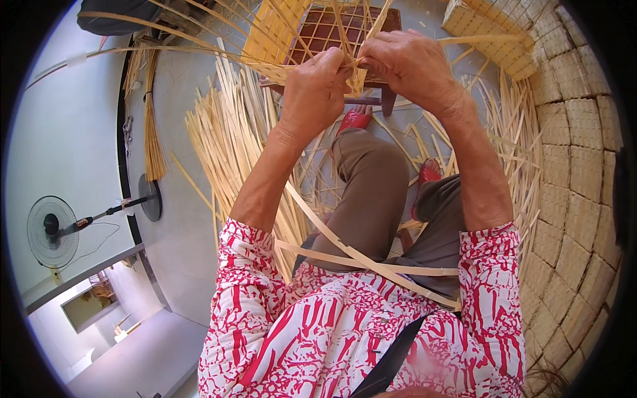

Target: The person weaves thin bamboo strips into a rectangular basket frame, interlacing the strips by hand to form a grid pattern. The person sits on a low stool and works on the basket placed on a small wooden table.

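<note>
My left hand (pixel 313 89) and my right hand (pixel 413 71) are raised close together at the top of the view. Both are closed on thin pale bamboo strips at the near edge of a partly woven basket (pixel 271 32). Fingertips of the two hands nearly meet, and the exact crossing of the strips is partly hidden by them. Loose strip ends fan out from the weave toward the upper left. An open lattice of strips lies over a dark red wooden stool (pixel 389 99). Two longer bamboo strips (pixel 371 263) cross on my lap.
A thick heap of bamboo strips (pixel 232 132) lies on the floor at the left, with more strips (pixel 507 126) at the right. Stacked woven baskets (pixel 564 166) line the right side. On the left are a standing fan (pixel 53 229) and a broom (pixel 152 126).
</note>
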`<control>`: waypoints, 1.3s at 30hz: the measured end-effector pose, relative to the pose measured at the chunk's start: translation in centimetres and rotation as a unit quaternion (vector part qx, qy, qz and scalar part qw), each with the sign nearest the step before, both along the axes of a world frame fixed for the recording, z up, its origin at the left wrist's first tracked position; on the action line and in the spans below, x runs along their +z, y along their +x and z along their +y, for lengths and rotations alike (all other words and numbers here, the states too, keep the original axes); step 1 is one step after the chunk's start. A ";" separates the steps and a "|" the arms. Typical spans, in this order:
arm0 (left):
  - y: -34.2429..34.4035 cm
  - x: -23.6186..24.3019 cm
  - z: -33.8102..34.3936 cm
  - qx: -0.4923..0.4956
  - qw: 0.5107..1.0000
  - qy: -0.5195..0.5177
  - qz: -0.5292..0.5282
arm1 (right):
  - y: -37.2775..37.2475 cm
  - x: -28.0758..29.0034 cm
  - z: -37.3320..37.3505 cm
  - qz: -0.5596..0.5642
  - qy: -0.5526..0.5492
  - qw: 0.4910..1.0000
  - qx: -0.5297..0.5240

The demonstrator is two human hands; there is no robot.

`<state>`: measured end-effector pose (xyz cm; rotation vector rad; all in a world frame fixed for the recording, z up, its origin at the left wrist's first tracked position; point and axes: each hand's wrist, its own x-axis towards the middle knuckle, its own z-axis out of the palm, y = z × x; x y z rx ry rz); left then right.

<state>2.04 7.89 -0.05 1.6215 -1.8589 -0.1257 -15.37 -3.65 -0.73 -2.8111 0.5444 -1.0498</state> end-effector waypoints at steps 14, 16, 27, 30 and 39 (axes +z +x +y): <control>2.0 0.3 2.1 -0.099 0.994 0.035 0.021 | 0.3 -1.1 -0.1 -0.001 0.007 0.996 0.092; 2.3 0.4 2.1 -0.114 0.992 0.046 0.003 | 0.2 -1.2 -0.2 -0.028 0.015 0.990 0.135; 0.4 1.5 3.5 -0.010 0.995 0.034 0.088 | 0.6 -0.3 1.1 0.002 -0.025 0.999 0.047; 0.5 0.3 2.5 0.047 0.989 -0.004 0.139 | 0.5 1.0 1.1 -0.023 -0.016 0.999 0.024; 2.0 -0.8 2.1 0.079 0.983 -0.056 0.157 | 1.6 -1.6 3.0 -0.294 0.555 0.778 0.002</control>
